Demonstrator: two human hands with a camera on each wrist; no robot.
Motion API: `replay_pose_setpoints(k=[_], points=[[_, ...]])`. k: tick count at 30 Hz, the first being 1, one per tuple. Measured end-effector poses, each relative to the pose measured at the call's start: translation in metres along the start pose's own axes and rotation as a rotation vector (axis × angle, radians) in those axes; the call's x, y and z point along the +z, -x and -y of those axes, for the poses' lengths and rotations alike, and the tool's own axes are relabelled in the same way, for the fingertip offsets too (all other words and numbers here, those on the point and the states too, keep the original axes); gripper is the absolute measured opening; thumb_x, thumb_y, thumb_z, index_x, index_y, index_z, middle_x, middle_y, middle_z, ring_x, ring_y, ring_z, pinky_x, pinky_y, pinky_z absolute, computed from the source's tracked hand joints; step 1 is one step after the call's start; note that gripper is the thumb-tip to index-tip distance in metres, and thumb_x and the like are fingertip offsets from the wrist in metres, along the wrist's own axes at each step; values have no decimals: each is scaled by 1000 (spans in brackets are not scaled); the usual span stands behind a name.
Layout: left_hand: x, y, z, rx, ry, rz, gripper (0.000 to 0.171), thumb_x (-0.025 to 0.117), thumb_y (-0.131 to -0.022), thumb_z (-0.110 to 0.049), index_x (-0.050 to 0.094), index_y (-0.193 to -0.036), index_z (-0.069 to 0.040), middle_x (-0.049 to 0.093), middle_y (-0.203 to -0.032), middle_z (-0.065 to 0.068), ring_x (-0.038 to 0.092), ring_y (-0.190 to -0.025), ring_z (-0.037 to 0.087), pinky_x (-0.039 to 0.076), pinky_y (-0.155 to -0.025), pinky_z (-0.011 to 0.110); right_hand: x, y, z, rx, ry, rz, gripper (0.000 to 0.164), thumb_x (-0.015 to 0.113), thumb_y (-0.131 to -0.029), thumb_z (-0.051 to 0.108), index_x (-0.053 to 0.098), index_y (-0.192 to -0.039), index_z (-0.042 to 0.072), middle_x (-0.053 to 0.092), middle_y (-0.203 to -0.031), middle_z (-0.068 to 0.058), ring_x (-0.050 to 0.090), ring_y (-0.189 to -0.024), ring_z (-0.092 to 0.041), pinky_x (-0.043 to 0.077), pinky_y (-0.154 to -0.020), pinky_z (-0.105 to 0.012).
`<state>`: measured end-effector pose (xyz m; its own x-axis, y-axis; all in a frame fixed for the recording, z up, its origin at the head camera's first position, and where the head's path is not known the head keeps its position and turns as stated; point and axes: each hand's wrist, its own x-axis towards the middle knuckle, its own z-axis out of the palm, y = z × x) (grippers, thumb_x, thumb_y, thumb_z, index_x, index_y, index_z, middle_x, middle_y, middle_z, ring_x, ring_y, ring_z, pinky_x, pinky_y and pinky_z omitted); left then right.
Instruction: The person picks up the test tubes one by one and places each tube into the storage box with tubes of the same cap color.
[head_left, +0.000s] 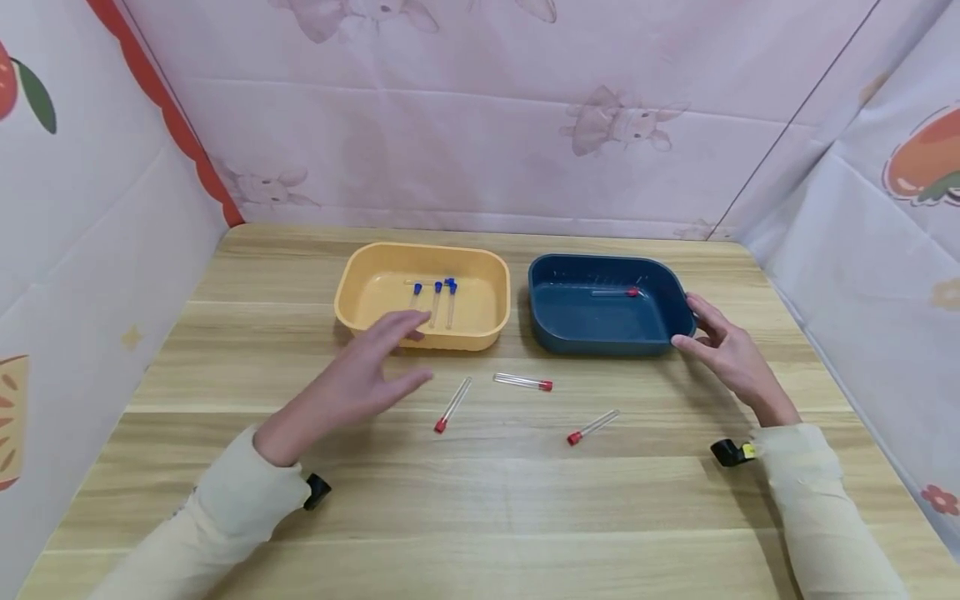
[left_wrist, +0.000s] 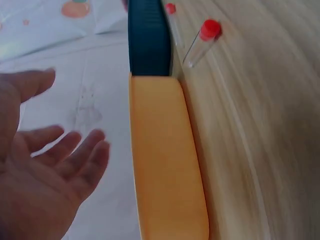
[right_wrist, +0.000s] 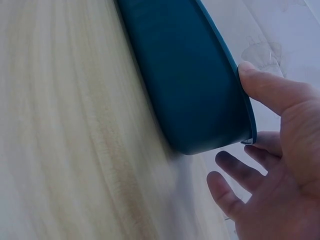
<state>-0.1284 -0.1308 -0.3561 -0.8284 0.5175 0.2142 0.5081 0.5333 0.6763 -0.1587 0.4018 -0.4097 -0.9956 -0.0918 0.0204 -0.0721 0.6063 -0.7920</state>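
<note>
My left hand hovers over the front left corner of a yellow basin, fingers spread and holding nothing. Several clear test tubes with blue caps lie inside that basin. At the right end of a dark blue basin, my right hand touches the rim around the front corner with thumb and forefinger. Its other fingers hang loose in the right wrist view, below the rim. One red-capped test tube lies in the blue basin. On the table are three more red-capped tubes.
Both basins stand side by side near the back of the wooden table, a narrow gap between them. Behind hangs a pink printed cloth. White printed cloths flank the table. Each wrist bears a small black camera.
</note>
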Motion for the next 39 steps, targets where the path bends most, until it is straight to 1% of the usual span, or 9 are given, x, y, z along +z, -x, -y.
replay_pose_setpoints(k=[4,6,9,13,23,26,32,35,39], points=[[8,0,1,-26,-7,157,74,77,-96,-22,40,-158,-6,42,-158,14,59,-124,33,52,-102,49,1,0,1,9,-10,0,78,68,-102,24,24,-165,14,18,-171,-10,44,-140,-31,44,-89,-4],[11,0,2,-33,-5,218,77,76,-96,-23,37,-159,-5,38,-161,15,56,-129,35,48,-106,52,1,0,1,14,-16,0,78,69,-102,24,24,-165,14,19,-171,-9,43,-141,-31,43,-89,-4],[15,-1,5,-47,-9,290,81,77,-95,-25,34,-161,-6,34,-164,13,47,-141,34,40,-114,52,1,0,1,19,-19,-3,78,68,-102,22,24,-165,14,19,-171,-10,44,-139,-30,44,-88,-4],[21,-5,7,-54,-34,358,88,81,-92,-29,32,-162,-8,31,-166,10,34,-150,29,31,-120,52,0,0,-1,13,-28,-1,77,67,-103,20,23,-165,13,18,-171,-12,44,-139,-33,44,-87,-4],[32,-17,18,-64,-106,479,93,81,-91,-39,31,-163,-9,28,-168,10,25,-154,28,27,-122,51,0,0,-2,10,-29,1,77,67,-103,20,23,-166,14,18,-171,-13,43,-138,-38,44,-86,-4],[34,-19,21,-59,-116,506,94,81,-91,-40,30,-163,-8,28,-168,10,25,-154,28,27,-122,50,1,0,0,19,-41,-3,76,68,-103,22,25,-166,17,19,-171,-9,48,-133,-31,45,-87,-5],[39,-22,25,-51,-151,567,96,82,-88,-41,31,-163,-10,27,-168,7,24,-153,27,26,-123,48,2,0,-1,-4,-47,-1,76,69,-102,24,27,-165,18,20,-171,-8,52,-119,-4,47,-86,-7],[40,-23,25,-38,-174,586,99,84,-87,-42,31,-163,-8,27,-168,8,23,-153,29,26,-123,48,2,1,-2,-11,-47,1,76,69,-102,24,27,-165,17,20,-171,-9,51,-117,1,47,-86,-7],[41,-25,24,-42,-192,614,102,85,-85,-42,30,-163,-7,25,-168,10,21,-154,30,24,-123,51,0,2,-2,-7,-38,0,76,68,-102,25,26,-165,18,20,-171,-10,51,-117,0,47,-87,-6]])
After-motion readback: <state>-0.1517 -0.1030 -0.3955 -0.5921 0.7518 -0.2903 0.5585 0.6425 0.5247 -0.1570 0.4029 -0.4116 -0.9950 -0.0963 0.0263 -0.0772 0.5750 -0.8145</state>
